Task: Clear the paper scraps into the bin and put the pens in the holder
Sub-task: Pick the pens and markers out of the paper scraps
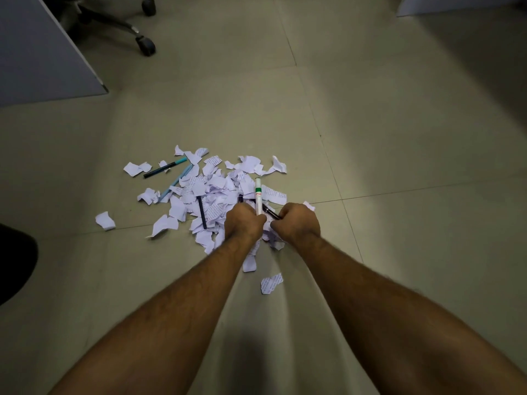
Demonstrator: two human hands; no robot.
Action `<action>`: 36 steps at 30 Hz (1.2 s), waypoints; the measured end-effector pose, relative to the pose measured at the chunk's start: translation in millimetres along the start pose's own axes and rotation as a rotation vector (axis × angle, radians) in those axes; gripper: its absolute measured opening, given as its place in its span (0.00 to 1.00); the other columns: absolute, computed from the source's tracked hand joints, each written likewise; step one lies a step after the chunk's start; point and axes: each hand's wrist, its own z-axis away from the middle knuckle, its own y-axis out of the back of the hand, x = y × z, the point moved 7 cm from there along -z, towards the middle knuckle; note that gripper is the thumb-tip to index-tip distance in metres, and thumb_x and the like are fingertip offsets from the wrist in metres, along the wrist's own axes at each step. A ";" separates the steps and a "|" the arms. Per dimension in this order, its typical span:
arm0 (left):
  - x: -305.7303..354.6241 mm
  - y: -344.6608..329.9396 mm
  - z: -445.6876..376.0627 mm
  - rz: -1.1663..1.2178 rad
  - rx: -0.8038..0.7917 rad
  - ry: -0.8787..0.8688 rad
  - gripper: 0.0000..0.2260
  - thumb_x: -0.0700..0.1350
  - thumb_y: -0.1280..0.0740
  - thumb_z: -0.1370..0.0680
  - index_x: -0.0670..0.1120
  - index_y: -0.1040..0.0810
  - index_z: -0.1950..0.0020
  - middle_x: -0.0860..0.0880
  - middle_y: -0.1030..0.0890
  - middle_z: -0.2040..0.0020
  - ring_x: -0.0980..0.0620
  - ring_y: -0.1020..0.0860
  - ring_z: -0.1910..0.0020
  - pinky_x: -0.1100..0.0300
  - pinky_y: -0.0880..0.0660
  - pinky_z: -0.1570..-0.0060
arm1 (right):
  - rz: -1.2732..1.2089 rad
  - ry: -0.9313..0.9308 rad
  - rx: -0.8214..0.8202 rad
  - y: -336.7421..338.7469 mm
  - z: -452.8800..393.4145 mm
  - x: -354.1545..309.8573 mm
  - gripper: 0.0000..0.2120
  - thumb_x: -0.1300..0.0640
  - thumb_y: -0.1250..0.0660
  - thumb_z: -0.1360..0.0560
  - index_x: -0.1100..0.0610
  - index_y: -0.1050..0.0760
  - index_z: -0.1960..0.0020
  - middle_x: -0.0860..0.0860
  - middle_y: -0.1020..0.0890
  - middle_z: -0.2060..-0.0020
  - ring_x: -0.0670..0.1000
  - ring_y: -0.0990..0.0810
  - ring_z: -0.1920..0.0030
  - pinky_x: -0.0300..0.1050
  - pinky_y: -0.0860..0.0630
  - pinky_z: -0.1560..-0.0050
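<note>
the left hand [244,222] grasps one white marker [258,196] upright over the scrap pile [216,192] on the floor [370,138]. the right hand [298,223] grasps one black pen [270,211]. three more pens lie left: teal-capped pen [165,168], light blue pen [176,181], dark pen [201,210].

Open tiled floor [370,109] right and ahead, paper scraps [216,192] underhand, chair base [128,27] and panel [37,49] far left

Paper scraps [216,195] matt, torn, printed; white marker [258,198] smooth plastic; floor tiles [370,138] smooth, faint sheen.
</note>
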 end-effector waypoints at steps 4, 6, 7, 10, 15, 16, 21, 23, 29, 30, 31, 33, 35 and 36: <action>-12.5 1.4 -0.5 0.052 0.000 0.011 0.11 0.47 0.26 0.27 0.41 0.16 0.51 0.44 0.15 0.53 0.45 0.19 0.54 0.60 0.28 0.60 | 0.109 0.056 -0.001 -11.3 6.7 -4.9 0.12 0.52 0.29 0.31 0.55 0.19 0.49 0.54 0.16 0.51 0.57 0.18 0.49 0.47 0.20 0.50; -14.7 2.0 0.4 0.068 -0.002 0.008 0.10 0.47 0.26 0.27 0.41 0.16 0.52 0.43 0.15 0.54 0.45 0.18 0.54 0.60 0.27 0.59 | 0.116 0.042 -0.004 -13.4 5.9 -6.7 0.15 0.51 0.29 0.30 0.56 0.20 0.46 0.55 0.17 0.49 0.57 0.19 0.47 0.46 0.22 0.49; -15.5 2.7 0.6 0.074 -0.003 0.006 0.09 0.46 0.26 0.28 0.42 0.16 0.53 0.44 0.15 0.55 0.45 0.18 0.55 0.60 0.26 0.59 | 0.102 0.021 -0.009 -13.3 4.6 -6.6 0.16 0.50 0.29 0.30 0.57 0.21 0.45 0.55 0.17 0.48 0.58 0.18 0.47 0.46 0.22 0.49; -19.5 1.6 -0.4 0.108 -0.018 -0.011 0.07 0.46 0.26 0.28 0.43 0.18 0.56 0.45 0.15 0.57 0.46 0.18 0.58 0.59 0.24 0.61 | 0.003 -0.035 -0.013 -13.0 1.0 -0.3 0.15 0.54 0.29 0.30 0.58 0.22 0.45 0.57 0.17 0.47 0.59 0.19 0.46 0.47 0.23 0.48; -16.3 0.9 -4.0 0.157 -0.027 -0.051 0.06 0.46 0.25 0.29 0.47 0.20 0.60 0.46 0.16 0.60 0.48 0.18 0.61 0.59 0.23 0.60 | -0.140 -0.078 0.052 -7.3 0.5 15.8 0.05 0.56 0.31 0.29 0.55 0.20 0.54 0.54 0.16 0.54 0.58 0.18 0.51 0.45 0.24 0.52; -15.4 0.6 -4.0 0.175 -0.022 -0.056 0.05 0.46 0.26 0.29 0.47 0.20 0.61 0.46 0.16 0.60 0.47 0.19 0.61 0.58 0.22 0.60 | -0.168 -0.078 0.078 -5.2 1.0 18.6 0.05 0.56 0.31 0.28 0.55 0.19 0.55 0.54 0.15 0.56 0.58 0.18 0.52 0.44 0.24 0.53; 5.9 -9.9 1.4 0.238 -0.007 -0.117 0.07 0.47 0.26 0.29 0.45 0.17 0.56 0.47 0.15 0.58 0.47 0.18 0.58 0.54 0.20 0.56 | -0.513 -0.101 0.235 3.7 14.6 45.7 0.11 0.46 0.31 0.28 0.54 0.20 0.59 0.50 0.15 0.65 0.56 0.16 0.62 0.54 0.18 0.55; 23.0 -20.5 6.0 0.241 -0.021 -0.153 0.07 0.47 0.26 0.29 0.45 0.17 0.55 0.47 0.15 0.59 0.46 0.18 0.59 0.54 0.20 0.57 | -0.632 -0.140 0.332 11.9 20.9 63.0 0.11 0.46 0.31 0.26 0.54 0.21 0.59 0.49 0.16 0.66 0.54 0.17 0.62 0.50 0.19 0.57; 75.4 -79.0 33.5 0.142 -0.171 -0.216 0.08 0.49 0.25 0.30 0.46 0.16 0.56 0.48 0.16 0.60 0.47 0.17 0.62 0.55 0.19 0.59 | -0.732 -0.351 0.573 55.7 44.4 119.3 0.09 0.53 0.29 0.24 0.58 0.18 0.53 0.50 0.20 0.64 0.52 0.22 0.61 0.42 0.27 0.57; 83.0 -96.7 41.2 0.127 -0.219 -0.220 0.08 0.48 0.24 0.30 0.45 0.17 0.58 0.48 0.16 0.61 0.47 0.17 0.63 0.54 0.18 0.59 | -0.725 -0.402 0.584 61.1 47.3 132.7 0.09 0.52 0.30 0.24 0.58 0.18 0.52 0.50 0.20 0.63 0.52 0.22 0.61 0.42 0.26 0.57; 89.2 -115.0 49.7 0.116 -0.276 -0.214 0.08 0.48 0.23 0.31 0.45 0.18 0.60 0.47 0.16 0.63 0.46 0.17 0.65 0.53 0.18 0.60 | -0.711 -0.445 0.596 67.0 50.5 146.0 0.10 0.51 0.30 0.24 0.58 0.18 0.52 0.50 0.19 0.62 0.52 0.21 0.60 0.41 0.26 0.57; 94.8 -148.9 66.4 0.081 -0.408 -0.199 0.07 0.45 0.23 0.31 0.45 0.18 0.60 0.45 0.16 0.64 0.49 0.18 0.70 0.57 0.19 0.67 | -0.637 -0.507 0.612 76.8 58.2 171.4 0.11 0.49 0.29 0.25 0.57 0.17 0.51 0.51 0.16 0.59 0.54 0.18 0.56 0.41 0.26 0.56; 97.3 -172.1 78.5 0.052 -0.459 -0.190 0.08 0.45 0.22 0.31 0.43 0.18 0.59 0.45 0.17 0.64 0.50 0.19 0.70 0.59 0.21 0.68 | -0.535 -0.529 0.589 86.5 65.3 191.4 0.11 0.49 0.28 0.26 0.56 0.17 0.50 0.53 0.15 0.55 0.56 0.18 0.53 0.41 0.28 0.56; 98.5 -179.4 82.5 0.044 -0.452 -0.196 0.10 0.46 0.21 0.31 0.43 0.19 0.59 0.45 0.17 0.63 0.49 0.19 0.68 0.59 0.21 0.66 | -0.493 -0.542 0.567 88.9 69.0 200.6 0.12 0.49 0.28 0.26 0.56 0.18 0.49 0.53 0.15 0.54 0.56 0.18 0.52 0.40 0.29 0.55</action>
